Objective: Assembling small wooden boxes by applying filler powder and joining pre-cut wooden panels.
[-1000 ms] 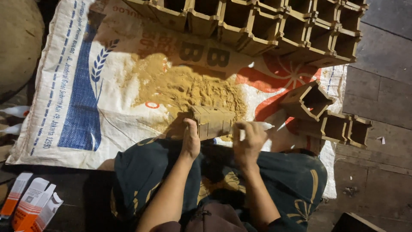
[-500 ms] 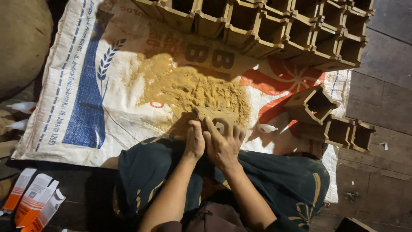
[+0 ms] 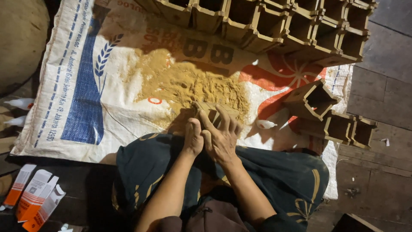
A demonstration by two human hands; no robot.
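A person sat on the floor with a woven sack (image 3: 86, 86) spread flat in front of the knees, apparently to catch loose material. A heap of tan sawdust (image 3: 189, 83) lay at the sack's centre. At the heap's near edge both hands clasped a small wooden piece (image 3: 210, 111): the left hand (image 3: 193, 138) curled against its left side, the right hand (image 3: 221, 138) laid over it with fingers spread, seemingly pressing it into the dust. Beyond the heap, along the sack's far edge, stood a row of open wooden boxes (image 3: 274, 25). Right of the heap three more boxes (image 3: 330, 118) lay tipped. A white nozzle (image 3: 265, 124) lay just right of the hands. The sack was white with a blue band, a wheat-ear emblem and a red flower mark. Off the sack's near left corner lay orange-and-white cartons (image 3: 36, 197).
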